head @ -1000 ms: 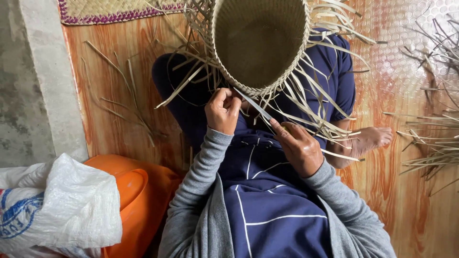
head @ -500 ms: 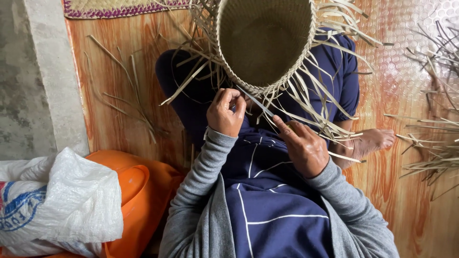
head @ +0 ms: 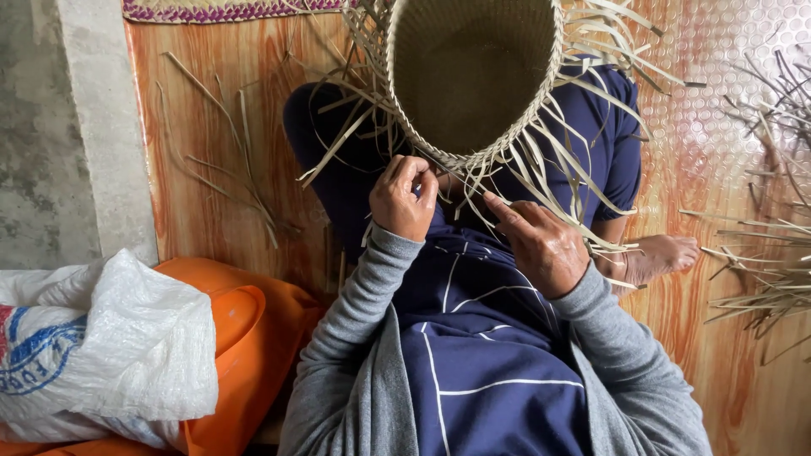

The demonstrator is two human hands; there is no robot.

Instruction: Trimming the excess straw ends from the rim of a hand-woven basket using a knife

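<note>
A half-woven straw basket (head: 473, 76) rests on my lap, its mouth facing me and loose strips fanning out from the rim. My left hand (head: 404, 198) pinches a strip at the near rim, fingers curled shut on it. My right hand (head: 541, 245) lies just below the rim to the right, index finger stretched out along a loose straw strip (head: 507, 181) and pressing on it. Both sleeves are grey; dark blue clothing covers my lap.
Loose straw strips (head: 228, 152) lie on the wood-patterned floor mat at left, and a bigger bundle (head: 769, 262) at right. An orange plastic tub (head: 245, 329) and a white woven sack (head: 101, 346) sit at lower left. A bare foot (head: 663, 253) shows at right.
The view has shifted slightly. My left hand stays pinched at the rim; my right hand has slid a little along the strip.
</note>
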